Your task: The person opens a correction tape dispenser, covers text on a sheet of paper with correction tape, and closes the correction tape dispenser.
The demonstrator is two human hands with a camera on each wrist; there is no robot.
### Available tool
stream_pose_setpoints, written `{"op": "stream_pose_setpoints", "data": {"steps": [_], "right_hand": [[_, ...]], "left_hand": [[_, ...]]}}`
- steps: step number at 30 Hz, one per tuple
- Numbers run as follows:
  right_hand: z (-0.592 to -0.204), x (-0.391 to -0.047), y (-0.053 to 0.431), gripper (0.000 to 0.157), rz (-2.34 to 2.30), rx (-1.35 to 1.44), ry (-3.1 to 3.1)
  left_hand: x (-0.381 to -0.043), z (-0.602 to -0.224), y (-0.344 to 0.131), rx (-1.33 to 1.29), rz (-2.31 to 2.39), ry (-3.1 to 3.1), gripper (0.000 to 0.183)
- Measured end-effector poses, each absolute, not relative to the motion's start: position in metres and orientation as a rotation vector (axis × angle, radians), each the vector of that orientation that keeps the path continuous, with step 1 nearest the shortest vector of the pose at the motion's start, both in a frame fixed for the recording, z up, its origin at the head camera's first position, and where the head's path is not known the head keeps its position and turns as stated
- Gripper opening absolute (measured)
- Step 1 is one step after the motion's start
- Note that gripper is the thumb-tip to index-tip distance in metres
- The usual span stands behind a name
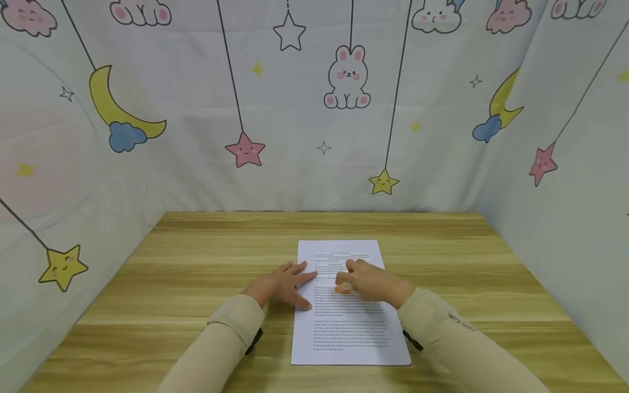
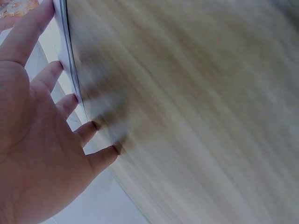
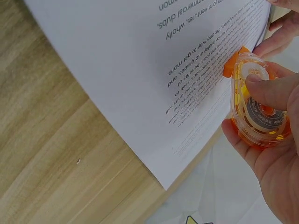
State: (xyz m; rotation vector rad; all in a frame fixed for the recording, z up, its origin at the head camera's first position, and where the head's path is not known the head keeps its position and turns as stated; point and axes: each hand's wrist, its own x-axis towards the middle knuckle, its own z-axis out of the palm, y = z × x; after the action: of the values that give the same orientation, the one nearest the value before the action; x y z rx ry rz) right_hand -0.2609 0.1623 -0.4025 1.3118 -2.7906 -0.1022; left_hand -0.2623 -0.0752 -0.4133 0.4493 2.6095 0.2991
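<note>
A stack of printed paper [image 1: 344, 333] lies on the wooden table. My right hand [image 1: 371, 281] grips an orange, clear-bodied correction tape dispenser [image 3: 259, 107] over the upper half of the page. In the right wrist view the thumb lies on its side and its orange tip [image 3: 232, 65] is at the printed lines; whether it touches the paper I cannot tell. My left hand [image 1: 285, 284] rests with spread fingers on the left edge of the sheet. In the left wrist view the fingers [image 2: 49, 77] stretch over the paper's edge.
The wood-grain table [image 1: 206, 256] extends around the paper on every side. White cloth [image 1: 300, 180] printed with stars, moons and bunnies hangs behind the table and along both sides. A tiny dark speck [image 3: 78, 161] shows on the tabletop in the right wrist view.
</note>
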Motion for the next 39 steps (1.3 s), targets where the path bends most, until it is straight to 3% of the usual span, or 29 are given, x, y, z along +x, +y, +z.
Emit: {"op": "stream_pose_setpoints", "data": {"steps": [11,39], "right_hand": [[-0.401,-0.261,0.172,0.02,-0.074,1.36,-2.721],[-0.403,-0.263,0.196,0.021,-0.129,1.394,-2.673]], "left_hand": [[-0.263,-0.411,-0.075,0.452,0.286,2.608,0.08],[-0.262,-0.412,-0.075,0.456,0.285,2.599,0.081]]}}
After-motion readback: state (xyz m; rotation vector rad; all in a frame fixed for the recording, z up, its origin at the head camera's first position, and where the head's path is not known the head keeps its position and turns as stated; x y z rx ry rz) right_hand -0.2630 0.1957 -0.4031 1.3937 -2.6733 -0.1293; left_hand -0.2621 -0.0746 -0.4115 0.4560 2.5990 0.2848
